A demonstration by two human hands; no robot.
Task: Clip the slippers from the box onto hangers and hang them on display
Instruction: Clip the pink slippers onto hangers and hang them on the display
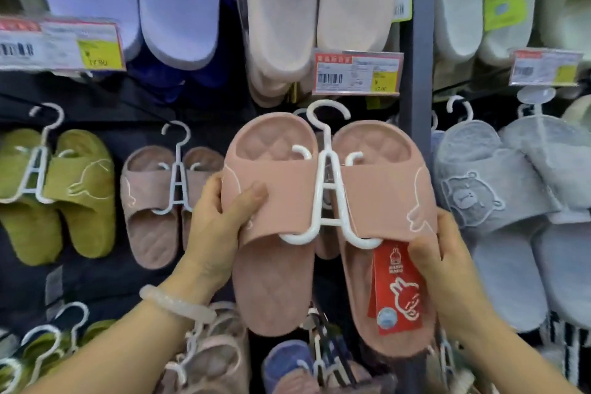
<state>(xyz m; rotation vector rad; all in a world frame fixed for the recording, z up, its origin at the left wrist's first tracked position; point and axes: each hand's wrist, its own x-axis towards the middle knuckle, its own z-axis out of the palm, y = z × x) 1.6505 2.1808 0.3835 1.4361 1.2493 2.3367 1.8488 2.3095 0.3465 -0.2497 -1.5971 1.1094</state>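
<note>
Pink slippers (pixel 329 217) held up – hung pairs (pixel 172 198) crowd both sides

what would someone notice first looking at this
The pink slippers in the middle, clipped on a white hanger and held up by the left hand and right hand. A red tag hangs from the right-side slipper. Behind are green slippers on the left and grey ones on the right.
</note>
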